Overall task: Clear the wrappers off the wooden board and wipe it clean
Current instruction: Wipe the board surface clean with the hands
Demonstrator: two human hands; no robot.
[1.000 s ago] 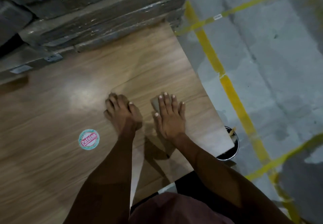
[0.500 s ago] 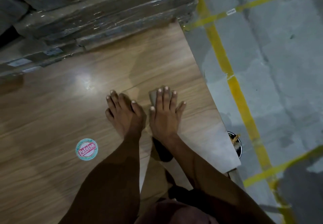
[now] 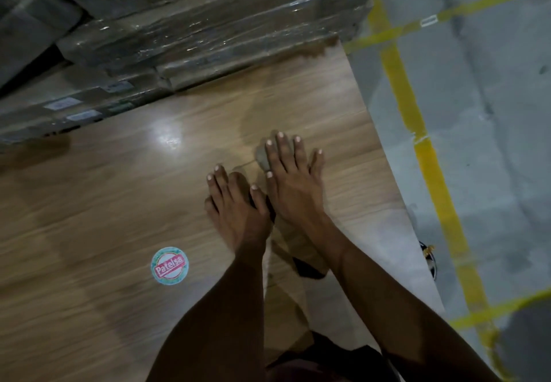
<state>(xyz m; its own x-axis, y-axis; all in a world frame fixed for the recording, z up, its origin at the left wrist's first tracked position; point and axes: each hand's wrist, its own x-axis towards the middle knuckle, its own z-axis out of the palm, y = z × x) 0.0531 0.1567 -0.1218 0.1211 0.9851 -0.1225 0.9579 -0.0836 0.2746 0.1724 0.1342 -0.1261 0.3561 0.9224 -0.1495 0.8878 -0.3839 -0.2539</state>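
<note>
Here — cloth (image 3: 261,156) under right fingers (image 3: 281,152)

A round sticker (image 3: 169,265) is lying on the wooden board (image 3: 89,202), showing the word "Patelsa" in white letters on a red band. White labels (image 3: 62,103) are sitting on the wrapped stacks behind, too blurred to read.

The wooden board (image 3: 119,202) has a smooth, glossy woodgrain finish that throws back a bright glare. A round sticker (image 3: 169,265) on it looks like printed paper. The stacked packs (image 3: 208,29) behind are wrapped in shiny, wrinkled plastic film. The floor (image 3: 492,143) is matt, rough concrete with worn yellow painted lines (image 3: 429,167). A small grey pad (image 3: 261,156), possibly cloth, looks dull.
</note>
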